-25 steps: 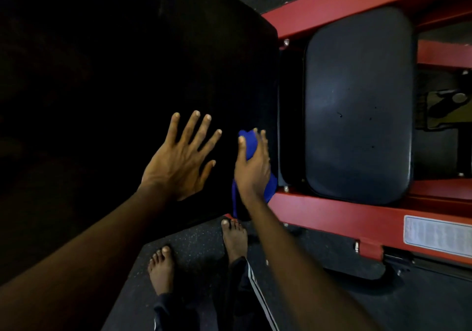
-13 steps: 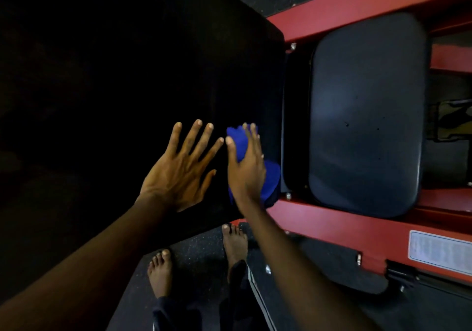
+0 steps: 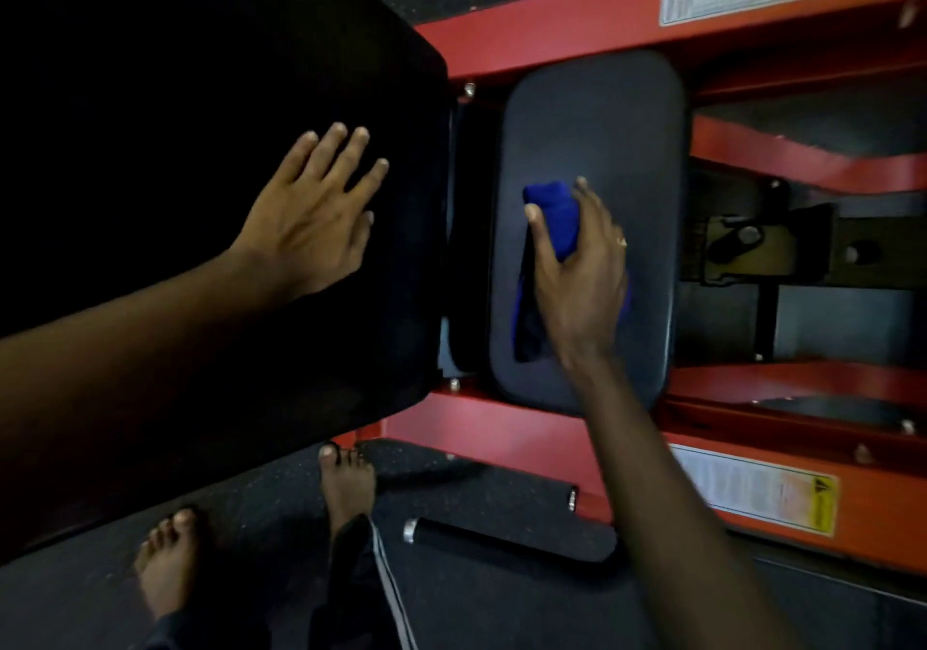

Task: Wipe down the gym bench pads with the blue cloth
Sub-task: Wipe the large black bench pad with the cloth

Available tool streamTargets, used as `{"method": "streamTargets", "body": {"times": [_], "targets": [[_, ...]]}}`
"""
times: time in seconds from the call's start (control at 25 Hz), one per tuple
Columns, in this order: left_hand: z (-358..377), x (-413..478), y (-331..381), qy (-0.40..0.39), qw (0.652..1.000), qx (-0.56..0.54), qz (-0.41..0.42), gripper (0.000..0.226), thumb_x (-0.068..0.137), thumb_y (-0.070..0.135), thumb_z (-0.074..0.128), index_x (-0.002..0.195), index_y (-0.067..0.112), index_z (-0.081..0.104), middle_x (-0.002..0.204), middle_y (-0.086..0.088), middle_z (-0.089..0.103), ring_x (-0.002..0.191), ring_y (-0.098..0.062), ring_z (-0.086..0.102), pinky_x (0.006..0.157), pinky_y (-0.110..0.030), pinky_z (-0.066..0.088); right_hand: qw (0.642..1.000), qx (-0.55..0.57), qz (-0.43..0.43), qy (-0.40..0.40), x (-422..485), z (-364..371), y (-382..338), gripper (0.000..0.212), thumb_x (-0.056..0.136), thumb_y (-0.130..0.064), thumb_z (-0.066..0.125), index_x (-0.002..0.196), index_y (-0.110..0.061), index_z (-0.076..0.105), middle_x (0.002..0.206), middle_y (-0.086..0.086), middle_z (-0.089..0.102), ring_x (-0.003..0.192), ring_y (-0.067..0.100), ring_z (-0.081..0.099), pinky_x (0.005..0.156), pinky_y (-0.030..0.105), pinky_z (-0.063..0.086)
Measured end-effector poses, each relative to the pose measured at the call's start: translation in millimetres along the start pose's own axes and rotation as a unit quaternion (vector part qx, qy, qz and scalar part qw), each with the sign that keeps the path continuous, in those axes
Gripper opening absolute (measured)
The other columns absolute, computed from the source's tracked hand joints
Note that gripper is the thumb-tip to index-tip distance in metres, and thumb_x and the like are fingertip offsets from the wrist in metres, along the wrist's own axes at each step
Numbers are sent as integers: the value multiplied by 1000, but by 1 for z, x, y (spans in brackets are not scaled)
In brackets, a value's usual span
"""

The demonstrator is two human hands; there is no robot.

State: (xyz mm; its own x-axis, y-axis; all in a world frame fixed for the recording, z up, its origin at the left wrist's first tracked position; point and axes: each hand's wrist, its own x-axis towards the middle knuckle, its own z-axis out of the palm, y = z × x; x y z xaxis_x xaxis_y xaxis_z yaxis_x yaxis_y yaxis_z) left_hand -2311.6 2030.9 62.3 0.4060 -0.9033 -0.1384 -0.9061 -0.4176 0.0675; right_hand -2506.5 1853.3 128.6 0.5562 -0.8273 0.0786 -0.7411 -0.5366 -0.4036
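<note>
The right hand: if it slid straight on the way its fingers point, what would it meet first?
Gripping the blue cloth, the right hand would cross the small pad, then probably reach the red frame bar; height there is unclear.

1. A single head-worn camera sits above the seat pad [image 3: 602, 122] and looks steeply down, nearly square onto its top face.
2. It is close: the seat pad takes the middle of the frame, and both forearms [image 3: 667, 499] enter from the lower edge, reaching toward it.
3. The person's bare feet [image 3: 346, 484] show below the seat pad, so the camera stands on that side, facing across the bench.
4. Left of the seat pad, the large back pad [image 3: 225, 97] fills the upper left. The red frame [image 3: 526, 32] runs above, below and right of the seat pad, out to the frame's edges.
</note>
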Motion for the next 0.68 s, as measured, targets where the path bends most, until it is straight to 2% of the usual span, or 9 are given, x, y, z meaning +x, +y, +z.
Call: {"method": "streamTargets", "body": {"times": [0.04, 0.08, 0.16, 0.2, 0.24, 0.28, 0.48, 0.6, 0.68], "targets": [[7, 12, -1, -19, 1000, 21, 6, 60, 103, 37, 33, 159, 13, 31, 166, -21, 20, 153, -38, 16, 124, -50, 7, 994, -70, -72, -47, 13, 3, 17, 56, 97, -53, 58, 140, -18, 59, 154, 3, 50, 135, 28, 50, 111, 36, 38], [15, 16, 1, -44, 998, 54, 12, 63, 104, 43, 25, 162, 17, 21, 168, -20, 12, 155, -37, 9, 125, -51, 2, 973, -153, -137, -106, 20, 10, 38, 59, 97, -52, 59, 145, -19, 54, 160, 4, 41, 140, 30, 45, 112, 40, 38], [32, 16, 3, -70, 987, 140, 20, 68, 103, 51, 8, 163, 20, 4, 169, -18, -1, 156, -37, -3, 124, -54, -4, 890, -304, -254, -224, 14, 30, 88, 71, 96, -54, 60, 156, -21, 40, 168, 5, 26, 151, 33, 31, 119, 50, 25], [37, 14, 3, -65, 985, 161, 21, 70, 102, 52, 5, 163, 20, 0, 169, -18, -3, 156, -38, -5, 124, -55, -5, 849, -353, -299, -254, 7, 41, 109, 75, 95, -54, 60, 158, -20, 36, 168, 5, 24, 153, 33, 26, 122, 53, 16], [38, 16, 4, -60, 985, 159, 23, 70, 101, 53, 4, 163, 20, -1, 169, -18, -3, 156, -38, -5, 124, -56, -4, 823, -383, -326, -263, 4, 50, 127, 76, 95, -53, 59, 158, -19, 35, 168, 5, 25, 154, 33, 25, 123, 53, 10], [38, 17, 6, -58, 986, 154, 25, 71, 101, 53, 5, 163, 20, -1, 169, -18, -3, 156, -38, -5, 124, -56, -4, 814, -397, -335, -260, 5, 55, 137, 75, 95, -50, 59, 158, -19, 36, 167, 4, 27, 154, 33, 25, 123, 54, 8], [38, 18, 6, -57, 986, 154, 18, 71, 101, 54, 7, 163, 20, -3, 169, -18, -5, 156, -37, -7, 124, -55, -4, 828, -385, -321, -252, 85, 84, 105, 70, 98, -47, 55, 159, -19, 33, 168, 4, 24, 155, 33, 21, 124, 56, 9], [41, 18, 5, -58, 988, 141, 19, 72, 101, 54, 9, 163, 20, -2, 169, -18, -4, 156, -37, -6, 124, -55, -4, 844, -387, -268, -255, 155, 93, 82, 69, 102, -51, 46, 161, -19, 28, 170, 4, 18, 156, 34, 14, 124, 57, 7], [41, 18, 4, -58, 989, 134, 20, 72, 100, 54, 9, 163, 20, -3, 169, -18, -5, 156, -37, -6, 124, -55, -5, 847, -378, -266, -262, 154, 89, 78, 69, 101, -49, 49, 159, -17, 31, 169, 6, 20, 155, 36, 17, 123, 58, 12]]}}
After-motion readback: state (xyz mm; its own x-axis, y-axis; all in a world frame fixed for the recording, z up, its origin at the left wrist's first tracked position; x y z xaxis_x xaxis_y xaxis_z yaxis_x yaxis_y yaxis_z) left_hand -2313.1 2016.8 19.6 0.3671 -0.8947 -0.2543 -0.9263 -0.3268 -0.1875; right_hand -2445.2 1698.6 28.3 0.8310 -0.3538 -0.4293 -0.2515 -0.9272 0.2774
